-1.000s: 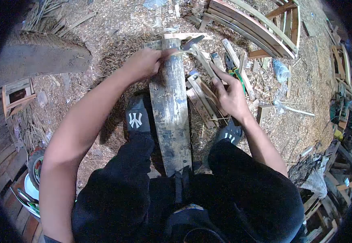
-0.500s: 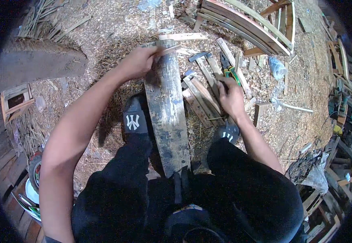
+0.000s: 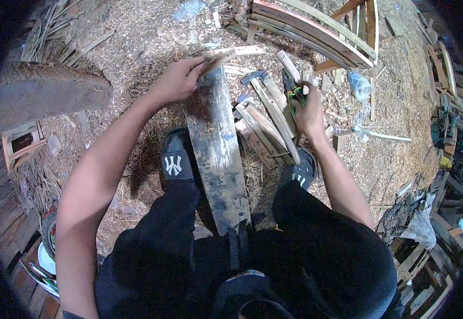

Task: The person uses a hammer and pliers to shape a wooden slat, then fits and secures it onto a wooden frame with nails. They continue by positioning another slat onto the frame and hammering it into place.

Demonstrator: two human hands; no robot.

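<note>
My left hand (image 3: 177, 81) pinches a thin wooden strip (image 3: 216, 61) above the far end of a worn, paint-stained plank (image 3: 220, 154), which runs out from between my legs. To the right of the plank, my right hand (image 3: 310, 112) is closed around the handles of pliers (image 3: 294, 91) with green, yellow and black grips. The jaws point away from me, and part of the handles is hidden by my fingers. A hammer (image 3: 254, 77) lies just left of the pliers, among several short wooden pieces (image 3: 263, 123).
A slatted wooden frame (image 3: 316, 32) stands at the far right. Near it lies a crumpled plastic bottle (image 3: 360, 86). A heavy timber (image 3: 50, 90) extends in from the left, above a small wooden box (image 3: 23, 144). Wood shavings cover the ground around my sandals (image 3: 174, 159).
My right hand has shifted from beside the pliers' handles to a closed grip on them, and the pliers have turned slightly. My left hand still holds the strip, now tilted a little more upward.
</note>
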